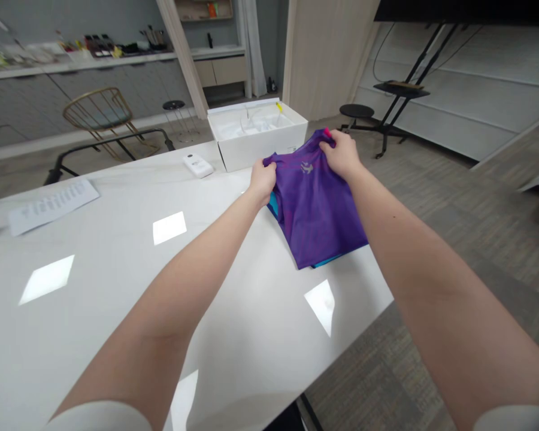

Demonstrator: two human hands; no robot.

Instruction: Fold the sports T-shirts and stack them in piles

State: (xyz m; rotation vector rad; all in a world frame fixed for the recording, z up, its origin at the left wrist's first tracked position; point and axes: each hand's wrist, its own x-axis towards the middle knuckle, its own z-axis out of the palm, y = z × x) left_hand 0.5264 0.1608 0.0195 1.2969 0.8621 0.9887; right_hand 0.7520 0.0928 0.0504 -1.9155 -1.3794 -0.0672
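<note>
A purple garment [321, 209] with a small grey logo and pink trim hangs and spreads near the right edge of the white table [233, 335]. My left hand [263, 181] pinches its upper left corner. At the upper right corner, by the pink trim, my right hand [340, 154] grips the cloth. The fabric is stretched between both hands, and its lower part reaches the tabletop. Bright blue material shows beneath it at the left side and the lower edge. Just behind the garment stands an open white box [247, 149] with clear wrapping inside.
Left of the box lies a small white device [197, 166]. A printed sheet [54, 206] is at the table's far left. Beyond the table are a gold-framed chair [97, 114], a round stool [173, 105] and a black wheeled stand [402, 93].
</note>
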